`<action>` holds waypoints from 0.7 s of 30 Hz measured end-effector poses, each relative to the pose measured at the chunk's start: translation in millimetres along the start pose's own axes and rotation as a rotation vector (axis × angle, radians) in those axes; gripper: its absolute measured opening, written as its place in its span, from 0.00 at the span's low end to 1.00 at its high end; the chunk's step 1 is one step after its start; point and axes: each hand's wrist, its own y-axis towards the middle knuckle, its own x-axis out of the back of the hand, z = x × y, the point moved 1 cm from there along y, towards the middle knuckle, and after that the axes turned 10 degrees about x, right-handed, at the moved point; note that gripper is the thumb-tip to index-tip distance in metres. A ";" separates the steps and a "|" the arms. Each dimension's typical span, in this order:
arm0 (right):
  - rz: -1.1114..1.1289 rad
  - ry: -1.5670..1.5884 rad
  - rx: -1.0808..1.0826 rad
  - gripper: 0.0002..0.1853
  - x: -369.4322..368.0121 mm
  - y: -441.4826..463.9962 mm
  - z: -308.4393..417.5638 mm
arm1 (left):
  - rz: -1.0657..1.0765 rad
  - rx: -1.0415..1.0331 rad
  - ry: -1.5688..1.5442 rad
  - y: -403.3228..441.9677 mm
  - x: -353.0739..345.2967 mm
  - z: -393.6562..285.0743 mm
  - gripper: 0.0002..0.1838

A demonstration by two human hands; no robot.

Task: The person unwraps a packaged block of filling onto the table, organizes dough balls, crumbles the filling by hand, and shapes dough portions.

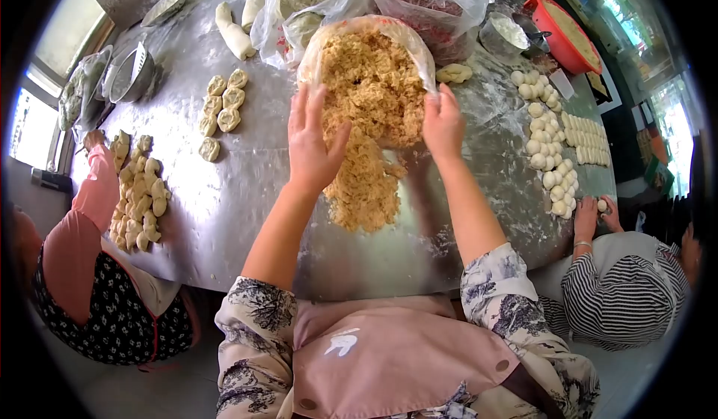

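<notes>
Item, at the table's far middle: one clear plastic bag (426, 60), wide-mouthed, its opening towards the wearer, filled with golden-brown crumbly mixture (370, 82). Part of the mixture lay outside the mouth, in a loose heap on the silvery, flour-dusted metal table (262, 187).

Item, the left hand (313, 138): unclenched, fingers extended, beside the bag's left edge, thumb over the mixture; whether the fingertips touched the plastic could not be told.

Item, the right hand (444, 120): fingers and thumb closed on the bag's right edge.

Behind the bag: a second clear bag with dark reddish contents (430, 7) and two smooth white dough logs (234, 36).

Left of the bag: a cluster of flattened pale dough pieces (224, 103); farther left, a pile of elongated pale dough pieces (138, 206), near a co-worker's pink sleeve (97, 179).

Right side: a column of small round white dough balls (540, 146), rows of slim pale dough strips (585, 141) beside it, a red plastic basin (555, 37), and a co-worker's hand (585, 221) at the near end.
</notes>
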 end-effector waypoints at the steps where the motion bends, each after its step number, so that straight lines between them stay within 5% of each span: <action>1: 0.038 0.086 -0.202 0.17 9.0 2.0 2.0 | 0.031 -0.066 0.082 -2.3 2.4 -0.4 0.37; 2: -0.039 0.244 -0.288 0.17 3.9 2.6 -21.7 | 0.080 -0.064 0.126 -1.2 3.5 -0.2 0.34; 3: -0.085 0.733 -0.589 0.17 -1.8 2.8 -45.6 | 0.087 -0.001 0.146 1.3 2.5 3.5 0.34; 5: -0.144 0.890 -0.792 0.17 0.3 -4.6 -45.1 | 0.108 0.118 0.185 7.0 -6.5 17.1 0.35; 15: -0.255 0.554 -0.456 0.18 33.4 -46.8 -10.4 | 0.144 0.268 -0.116 -28.4 8.4 14.0 0.33; 21: -0.036 0.075 0.144 0.09 14.1 -83.0 12.3 | 0.186 0.159 -0.020 -105.5 10.0 -10.1 0.39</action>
